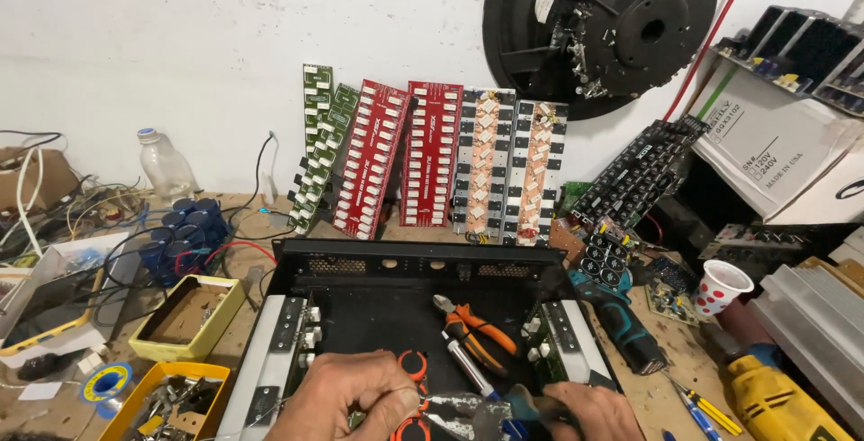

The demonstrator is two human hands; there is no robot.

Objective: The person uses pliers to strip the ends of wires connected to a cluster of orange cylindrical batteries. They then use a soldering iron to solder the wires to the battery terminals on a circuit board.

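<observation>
Two hands work low in the frame, inside an open black metal chassis (pixel 387 265) that leaves you little free room: heat-sink boards stand along its left and right walls, and orange-handled pliers (pixel 477 328) lie on its floor just beyond your fingers. The wooden worktop (pixel 670 364) around it is crowded, with yellow boxes (pixel 184 315) on the left, and a cordless driver (pixel 616 324) and a dotted paper cup (pixel 720 286) on the right. Circuit boards (pixel 432 157) lean on the white wall behind. Your left hand (pixel 346 396) pinches a small part beside an orange ring (pixel 412 364); I cannot tell what the part is. Your right hand (pixel 589 412) is closed around a tool handle (pixel 531 403), its metal tip near the left fingers.
</observation>
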